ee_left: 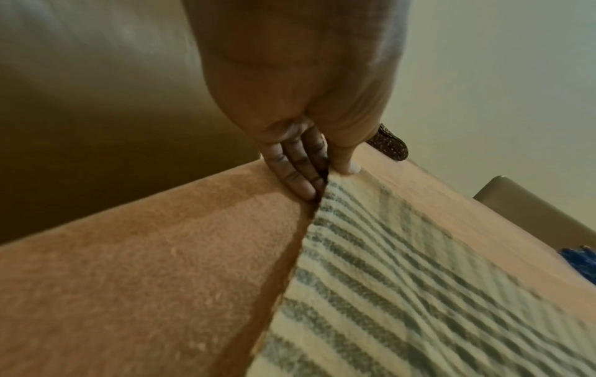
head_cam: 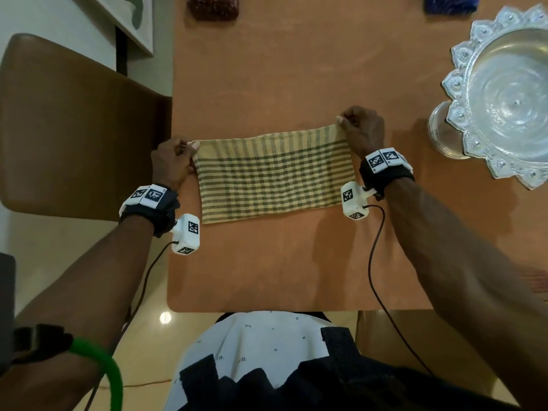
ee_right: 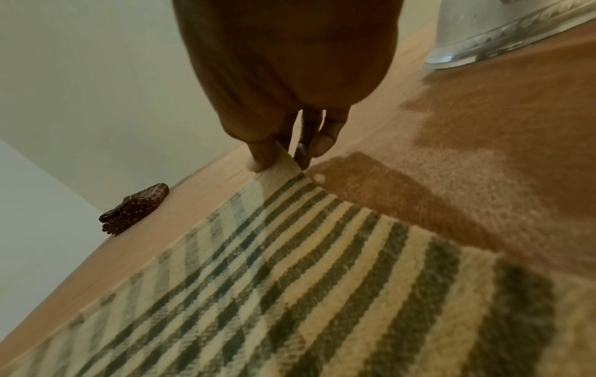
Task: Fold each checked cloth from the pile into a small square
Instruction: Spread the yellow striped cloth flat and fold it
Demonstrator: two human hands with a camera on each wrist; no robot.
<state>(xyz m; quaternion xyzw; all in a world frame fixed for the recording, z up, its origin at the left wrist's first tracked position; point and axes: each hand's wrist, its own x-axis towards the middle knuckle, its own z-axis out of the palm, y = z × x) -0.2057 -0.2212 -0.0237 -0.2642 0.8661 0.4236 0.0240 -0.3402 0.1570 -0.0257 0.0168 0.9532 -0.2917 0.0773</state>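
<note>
A cream and grey-green checked cloth (head_cam: 274, 175) lies as a wide band on the orange table mat (head_cam: 281, 262). My left hand (head_cam: 175, 161) pinches its far left corner between thumb and fingers; the left wrist view shows that cloth (ee_left: 419, 293) rising to the left hand (ee_left: 325, 176). My right hand (head_cam: 360, 129) pinches the far right corner, lifted a little off the mat. In the right wrist view the cloth (ee_right: 306, 293) runs up to the right hand (ee_right: 283, 158). The far edge is stretched between both hands.
A large glass pedestal bowl (head_cam: 504, 93) stands at the right edge. A folded dark red cloth (head_cam: 213, 6) and a folded blue cloth (head_cam: 449, 4) lie at the mat's far edge. A brown chair (head_cam: 74, 129) stands to the left.
</note>
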